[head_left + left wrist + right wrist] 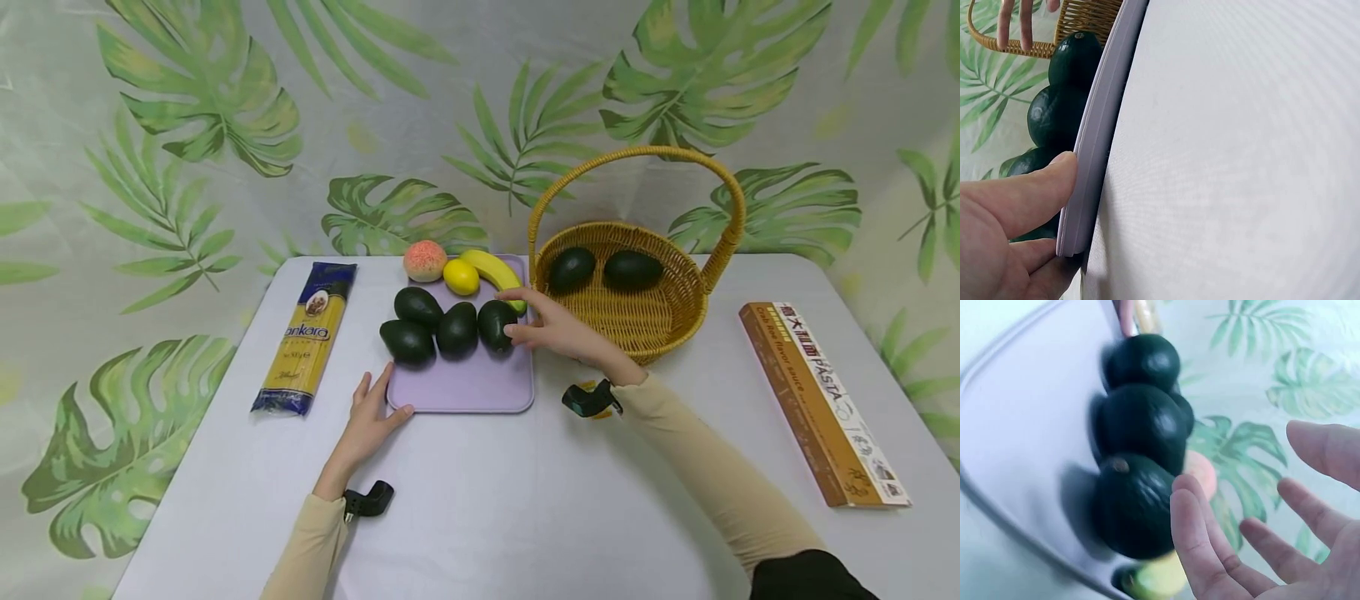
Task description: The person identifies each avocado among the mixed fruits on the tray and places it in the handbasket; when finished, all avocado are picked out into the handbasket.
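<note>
Several dark green avocados [457, 331] lie together on a lilac tray [461, 392]. My left hand [369, 419] holds the tray's near left corner; in the left wrist view its thumb [1054, 187] presses the rim, with the fingers partly hidden behind the corner. Beside the rightmost avocado [495, 326] is my right hand [558, 327], fingers and thumb spread apart. The right wrist view has its fingertips right at that avocado [1135, 509], not closed round it. Two more avocados [572, 269] sit in a wicker basket [611, 321] with a tall handle.
A peach [425, 261], a lemon [461, 277] and a banana [491, 268] are at the tray's back. To the left lies a spaghetti packet [306, 337], and at the far right a long pasta box [825, 404]. The basket's handle [637, 152] rises behind my right hand.
</note>
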Tool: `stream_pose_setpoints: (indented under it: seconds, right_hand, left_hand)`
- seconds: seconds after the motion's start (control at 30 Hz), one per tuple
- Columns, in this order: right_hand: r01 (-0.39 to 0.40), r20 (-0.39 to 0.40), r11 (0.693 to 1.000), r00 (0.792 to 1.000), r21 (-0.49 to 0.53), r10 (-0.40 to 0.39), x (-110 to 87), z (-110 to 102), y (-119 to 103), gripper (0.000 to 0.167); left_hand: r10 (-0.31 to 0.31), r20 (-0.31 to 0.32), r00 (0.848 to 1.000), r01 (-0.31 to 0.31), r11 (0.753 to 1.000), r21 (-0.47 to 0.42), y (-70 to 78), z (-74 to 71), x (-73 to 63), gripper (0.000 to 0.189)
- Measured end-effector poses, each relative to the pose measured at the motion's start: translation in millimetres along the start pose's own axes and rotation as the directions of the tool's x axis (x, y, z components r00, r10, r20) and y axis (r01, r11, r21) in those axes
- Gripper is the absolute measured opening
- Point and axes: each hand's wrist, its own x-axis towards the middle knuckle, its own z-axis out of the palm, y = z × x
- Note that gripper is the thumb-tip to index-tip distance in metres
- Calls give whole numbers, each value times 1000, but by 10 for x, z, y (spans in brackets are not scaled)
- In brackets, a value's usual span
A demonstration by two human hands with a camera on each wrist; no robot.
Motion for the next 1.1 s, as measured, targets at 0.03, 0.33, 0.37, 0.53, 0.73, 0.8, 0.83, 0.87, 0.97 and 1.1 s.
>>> stream_pose_setpoints:
  seconds: [0.03,0.33,0.37,0.53,0.73,0.8,0.83,0.87,0.97,1.1]
  right_hand:
    - [5,1,1000,1000,-8,-5,31,31,17,56]
    - [-91,-83,966,994,-240,73,205,215,140,58]
    - [-108,-94,957,992,-270,85,224,234,155,58]
    - [-161,-137,917,983,-364,119,327,328,222,58]
    - [-197,-197,910,972,-366,131,392,398,287,55]
    - [-192,-210,915,970,-354,122,393,408,303,53]
    - [-188,-216,919,969,-346,117,387,412,304,52]
    - [-183,-222,923,969,-338,111,377,417,302,52]
    - [-166,-233,930,968,-328,91,327,423,276,51]
    - [-117,-212,942,976,-314,50,203,386,201,50]
  left_hand:
    - [2,0,1000,-2,1000,0,1,1,0,80]
    - [17,-4,1000,-17,1000,-1,2,3,-3,80]
    - [18,-5,1000,-18,1000,0,3,2,-4,80]
    - [22,-11,1000,-22,1000,4,14,-1,-11,80]
    - [36,-17,999,-36,999,3,18,13,0,79]
    - [35,-16,999,-34,999,4,15,15,2,79]
    - [34,-15,999,-34,999,6,13,15,2,79]
    - [34,-16,999,-34,999,7,12,15,3,79]
    - [34,-18,999,-34,999,5,14,11,-1,79]
    - [30,-19,999,-30,1000,-1,19,10,-8,80]
